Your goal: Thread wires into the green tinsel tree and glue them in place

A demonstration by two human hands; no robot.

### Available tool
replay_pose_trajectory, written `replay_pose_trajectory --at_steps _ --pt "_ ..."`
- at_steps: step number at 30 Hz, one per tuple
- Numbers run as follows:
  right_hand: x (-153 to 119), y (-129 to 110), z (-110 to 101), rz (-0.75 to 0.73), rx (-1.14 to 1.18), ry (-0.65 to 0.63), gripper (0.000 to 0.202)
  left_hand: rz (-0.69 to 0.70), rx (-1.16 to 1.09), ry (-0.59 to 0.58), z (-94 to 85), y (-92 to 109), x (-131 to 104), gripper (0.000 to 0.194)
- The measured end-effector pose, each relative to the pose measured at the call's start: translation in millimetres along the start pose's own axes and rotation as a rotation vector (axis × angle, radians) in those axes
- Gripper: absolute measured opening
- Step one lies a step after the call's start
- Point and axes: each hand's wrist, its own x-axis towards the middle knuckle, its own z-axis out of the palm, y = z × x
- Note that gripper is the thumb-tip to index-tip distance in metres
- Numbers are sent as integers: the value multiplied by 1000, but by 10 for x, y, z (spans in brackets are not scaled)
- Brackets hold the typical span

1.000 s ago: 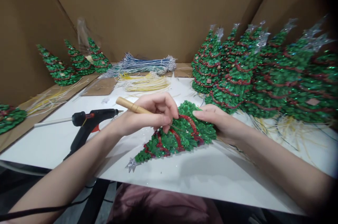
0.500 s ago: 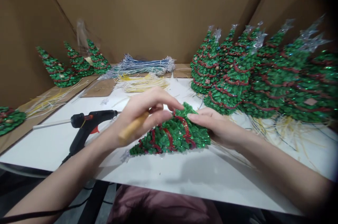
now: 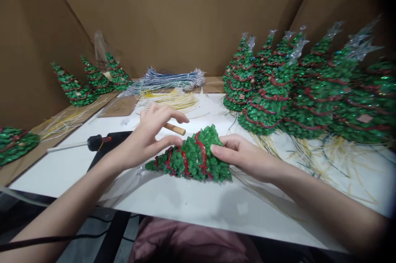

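Observation:
A green glittery Christmas tree ornament (image 3: 192, 155) with red garlands lies on its side, its tip with a clear star pointing left. My right hand (image 3: 239, 153) grips it by the wide base end, thumb on the near face. My left hand (image 3: 157, 131) is over the narrower part, its thumb touching the branches and its index finger raised. A light wooden stick (image 3: 175, 129) sticks out to the right from within my left hand, its other end hidden. Thin wires (image 3: 262, 195) trail from the base across the white tabletop (image 3: 185, 205).
A black glue gun (image 3: 111, 142) lies left, partly behind my left forearm. Several trees (image 3: 266, 93) with clear stars stand at right above loose wires, and more trees (image 3: 95, 77) stand back left. Bundles of blue-white wires (image 3: 173, 77) and yellow wires (image 3: 167, 100) lie at the back.
The tree has shifted left, held in my right hand. My left hand has turned and opened somewhat; the wooden stick has swung from pointing towards me to pointing right.

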Motion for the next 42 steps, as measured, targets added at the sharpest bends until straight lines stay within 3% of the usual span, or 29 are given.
replay_pose_trajectory --at_steps 2,5,9,16,25,29,32,34,36,39,40,42 --pt "-3 8 -15 0 -66 -25 42 -42 113 4 67 -19 47 20" --pt "1 29 -38 -14 -124 -47 44 -79 205 -14 171 -60 154 19" --pt "-2 25 -65 -39 -146 -80 45 -157 308 -136 275 -155 314 19" --pt "-41 8 -141 -23 -154 -170 42 -150 280 -312 402 -284 485 13" --pt "-16 43 -148 -43 -131 -212 50 -148 258 -356 483 -360 561 8" --pt "-12 57 -171 -36 -140 -193 48 -153 284 -307 423 -300 536 13" --pt "-7 71 -187 -26 -130 -183 47 -88 283 -150 211 -88 341 18" --pt "-3 75 -190 -31 -117 -193 46 -38 224 -61 -5 115 84 20" --pt "1 75 -187 -47 -106 -200 45 -69 170 -59 -234 301 -254 22" --pt "6 72 -174 -60 -102 -205 45 -222 96 -240 -507 410 -810 18" --pt "8 71 -167 -61 -105 -205 45 -261 70 -326 -565 389 -980 15" --pt "10 68 -151 -65 -107 -201 45 -407 65 -379 -631 275 -1261 19"
